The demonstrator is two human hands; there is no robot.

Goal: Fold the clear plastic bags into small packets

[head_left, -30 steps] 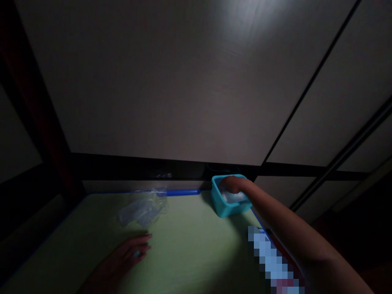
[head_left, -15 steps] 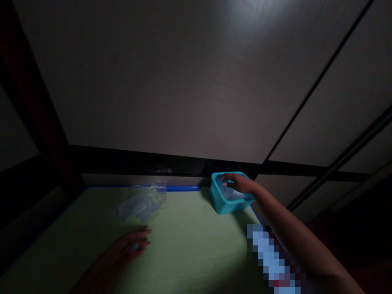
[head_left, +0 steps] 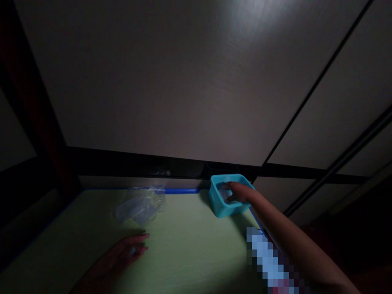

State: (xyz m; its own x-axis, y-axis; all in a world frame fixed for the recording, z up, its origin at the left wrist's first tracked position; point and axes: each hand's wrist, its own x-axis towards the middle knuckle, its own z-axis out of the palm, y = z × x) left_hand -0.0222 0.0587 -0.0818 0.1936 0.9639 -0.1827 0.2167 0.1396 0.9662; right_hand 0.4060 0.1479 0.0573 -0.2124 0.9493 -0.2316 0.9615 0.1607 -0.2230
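Dips partly curled right hand (head_left: pixel 239 192) into round-cornered turquoise basket (head_left: pixel 228 210). Half-curls left hand (head_left: pixel 123 250) near crumpled clear plastic (head_left: pixel 137 207). Cannot tell of any hold in either.

The turquoise basket's (head_left: pixel 225 211) wall and shadow obscure what the right grip (head_left: pixel 240 192) touches. A pale bit (head_left: pixel 132 250) at the left grip (head_left: pixel 121 248) is too small to identify. The bottom edge crops the tabletop (head_left: pixel 180 245).
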